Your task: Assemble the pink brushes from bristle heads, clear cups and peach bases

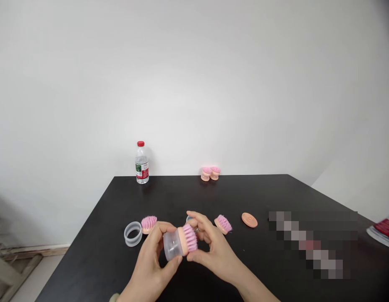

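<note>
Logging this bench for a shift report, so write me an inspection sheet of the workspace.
Surface: black tabletop, its right part hidden by a pixelated patch.
Job's things: pink-bristled brush head joined to a clear plastic cup, held up between both hands.
Hands: left hand grips the cup end; right hand grips the bristle end.
Clutter: clear plastic ring, loose brush heads, peach round disc, paired brush heads at the far edge, red-capped water bottle, printed papers at the right edge.
Cables: nothing seen.
Surroundings: white wall behind the table.
</note>
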{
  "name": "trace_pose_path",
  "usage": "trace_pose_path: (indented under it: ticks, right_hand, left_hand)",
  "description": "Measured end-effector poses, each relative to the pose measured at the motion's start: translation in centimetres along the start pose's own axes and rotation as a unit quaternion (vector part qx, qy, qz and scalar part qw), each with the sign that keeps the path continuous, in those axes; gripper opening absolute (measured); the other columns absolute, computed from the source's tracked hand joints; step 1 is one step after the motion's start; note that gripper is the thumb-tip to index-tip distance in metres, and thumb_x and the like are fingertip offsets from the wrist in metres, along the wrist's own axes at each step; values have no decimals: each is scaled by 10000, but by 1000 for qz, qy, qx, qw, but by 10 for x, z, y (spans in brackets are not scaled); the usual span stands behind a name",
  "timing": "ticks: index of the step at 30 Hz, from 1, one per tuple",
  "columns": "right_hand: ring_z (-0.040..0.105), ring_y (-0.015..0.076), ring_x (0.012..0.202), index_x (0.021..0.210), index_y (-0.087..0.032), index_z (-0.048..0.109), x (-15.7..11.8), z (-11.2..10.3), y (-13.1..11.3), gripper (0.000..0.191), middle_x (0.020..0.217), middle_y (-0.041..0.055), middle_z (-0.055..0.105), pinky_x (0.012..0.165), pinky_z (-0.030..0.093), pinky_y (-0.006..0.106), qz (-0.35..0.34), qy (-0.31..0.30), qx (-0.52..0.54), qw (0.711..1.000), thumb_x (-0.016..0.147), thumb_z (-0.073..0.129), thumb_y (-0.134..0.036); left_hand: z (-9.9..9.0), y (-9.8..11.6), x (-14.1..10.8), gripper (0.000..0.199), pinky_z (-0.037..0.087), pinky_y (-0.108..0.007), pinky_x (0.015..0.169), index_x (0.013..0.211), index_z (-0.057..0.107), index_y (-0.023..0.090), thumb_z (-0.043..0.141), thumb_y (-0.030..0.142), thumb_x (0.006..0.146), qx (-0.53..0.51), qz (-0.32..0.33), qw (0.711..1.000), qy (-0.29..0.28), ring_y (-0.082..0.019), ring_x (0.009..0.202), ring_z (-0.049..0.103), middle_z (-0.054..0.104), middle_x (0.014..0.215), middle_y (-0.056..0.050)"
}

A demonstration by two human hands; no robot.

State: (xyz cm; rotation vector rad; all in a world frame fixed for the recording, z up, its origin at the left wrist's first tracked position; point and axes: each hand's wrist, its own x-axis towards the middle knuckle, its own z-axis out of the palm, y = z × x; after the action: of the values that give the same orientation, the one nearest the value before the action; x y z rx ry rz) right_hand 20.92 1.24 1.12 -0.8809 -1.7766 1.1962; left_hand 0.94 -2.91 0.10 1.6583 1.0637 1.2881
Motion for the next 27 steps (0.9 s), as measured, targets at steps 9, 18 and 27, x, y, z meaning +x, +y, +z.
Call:
trace_pose_path:
  ticks: [9,18,27]
  right_hand:
    - [522,278,1182,1321,-333,533,0,0,-4,814,1330,90,503,974,485,434,-29,15,12,999,623,874,-579]
    - [538,297,1206,1314,-298,543,0,-1,-5,808,1289,101,555,1017,471,466,-32,11,22,999,617,899,-500]
    - [616,156,752,1184,-239,577,2,3,-4,466,839,-16,592,726,546,338,44,-22,91,995,783,779,-365]
  left_hand:
    - [0,0,1,324,528,-349,886,1140,531,259,646,205,842,8,3,1000,5,-231,1040,624,595,1132,-51]
    - [0,1,1,338,548,-338,861,1156,538,271,647,184,848,40,32,999,12,-237,1054,633,613,1146,-53]
    - [-1,9,1,348,550,-327,816,1074,558,255,554,13,824,220,220,950,5,-211,983,634,632,1088,-70]
